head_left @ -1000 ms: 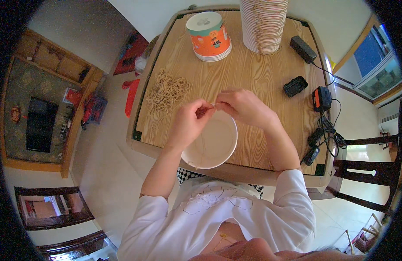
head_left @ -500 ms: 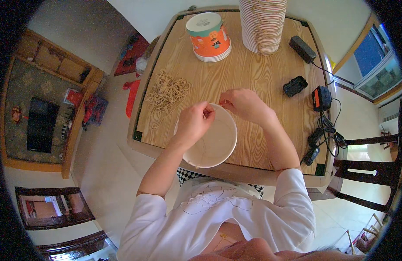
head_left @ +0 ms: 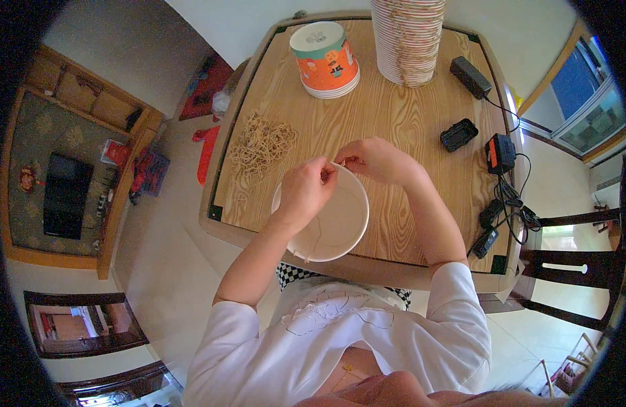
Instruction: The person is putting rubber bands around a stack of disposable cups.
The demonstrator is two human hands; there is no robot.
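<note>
A white paper bucket [head_left: 347, 234] stands at the table's near edge, its open mouth facing up. A thin beige string [head_left: 319, 234] runs from a small knot at its near rim across the inside toward my left hand. My left hand [head_left: 307, 188] is closed in a pinch over the bucket's far rim, with the string leading to it. Close beside it, my right hand [head_left: 377, 161] is also pinched at the far rim, its fingertips nearly meeting the left ones. What the right fingertips hold is too small to make out. A loose pile of beige strings [head_left: 262, 144] lies to the left.
Upside-down orange and green paper buckets [head_left: 330, 64] stand at the back of the wood-grain table [head_left: 401, 122]. Beside them rises a tall bucket stack [head_left: 408, 44] with strings down its side. Black adapter [head_left: 470, 76], black tray [head_left: 459, 135] and tangled cables [head_left: 513, 210] lie on the right.
My right hand has shifted slightly left, closer to my left hand at the far rim. The string inside the bucket shows more plainly now.
</note>
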